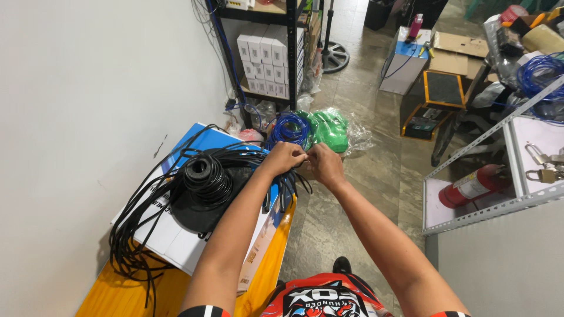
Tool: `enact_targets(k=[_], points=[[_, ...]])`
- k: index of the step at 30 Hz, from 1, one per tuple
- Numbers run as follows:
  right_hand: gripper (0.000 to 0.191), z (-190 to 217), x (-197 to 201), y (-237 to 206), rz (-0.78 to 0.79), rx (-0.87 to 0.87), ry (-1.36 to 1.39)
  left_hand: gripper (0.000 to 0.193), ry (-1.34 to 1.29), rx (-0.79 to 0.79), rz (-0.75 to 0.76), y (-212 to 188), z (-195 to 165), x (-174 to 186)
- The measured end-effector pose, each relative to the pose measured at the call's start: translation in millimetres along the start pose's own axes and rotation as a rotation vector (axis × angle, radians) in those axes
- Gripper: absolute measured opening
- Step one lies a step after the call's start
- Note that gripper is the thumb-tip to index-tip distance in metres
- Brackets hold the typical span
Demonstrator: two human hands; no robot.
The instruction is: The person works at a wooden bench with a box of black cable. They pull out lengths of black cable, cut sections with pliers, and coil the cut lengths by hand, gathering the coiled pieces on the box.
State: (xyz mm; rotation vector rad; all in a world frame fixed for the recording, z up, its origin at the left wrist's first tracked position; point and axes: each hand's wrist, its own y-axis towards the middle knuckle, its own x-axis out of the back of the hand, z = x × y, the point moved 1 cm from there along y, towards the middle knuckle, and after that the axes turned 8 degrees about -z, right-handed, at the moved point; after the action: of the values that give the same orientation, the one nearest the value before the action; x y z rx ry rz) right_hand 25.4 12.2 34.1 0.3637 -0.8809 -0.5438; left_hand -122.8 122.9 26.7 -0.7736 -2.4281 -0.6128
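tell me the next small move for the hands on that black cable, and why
Probably draw the hands apart to pull the strand taut. The left hand and right hand pinch the black cable close together, with loose loops trailing back to the spool on the box.

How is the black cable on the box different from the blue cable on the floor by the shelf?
The black cable is loose: partly wound on a black spool, with long loops spilling over the white and blue box. The blue cable is a tidy small coil on the floor. Both hands, left hand and right hand, pinch black strands; nothing touches the blue cable. Both are thin, flexible cables.
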Motion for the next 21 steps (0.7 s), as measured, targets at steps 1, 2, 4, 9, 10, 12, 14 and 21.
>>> enact_targets(k=[1, 2, 4, 9, 10, 12, 14, 21], points=[[0.009, 0, 0, 0, 0.004, 0.029, -0.006, 0.022, -0.008, -0.011, 0.019, 1, 0, 2], [0.009, -1, 1, 1, 0.007, 0.060, -0.012, 0.022, -0.016, -0.023, 0.037, 3, 1, 3], [0.009, -2, 1, 2, 0.037, 0.080, -0.060, 0.022, -0.011, -0.038, 0.057, 5, 0, 4], [0.009, -5, 0, 3, 0.033, 0.089, -0.086, 0.021, 0.066, -0.022, 0.048, 5, -6, 4], [0.009, -5, -1, 2, 0.021, 0.087, -0.076, 0.021, 0.064, -0.014, 0.051, 5, -7, 4], [0.011, -5, -3, 0, -0.004, 0.076, -0.002, 0.020, 0.060, 0.005, 0.055, 4, -7, 4], [0.013, -6, -4, 0, -0.024, 0.058, 0.125, 0.020, 0.016, 0.014, 0.068, 4, -5, 5], [0.020, -14, -10, 7, 0.141, -0.183, 0.326, 0.019, -0.101, 0.003, 0.104, 3, -1, 10]])
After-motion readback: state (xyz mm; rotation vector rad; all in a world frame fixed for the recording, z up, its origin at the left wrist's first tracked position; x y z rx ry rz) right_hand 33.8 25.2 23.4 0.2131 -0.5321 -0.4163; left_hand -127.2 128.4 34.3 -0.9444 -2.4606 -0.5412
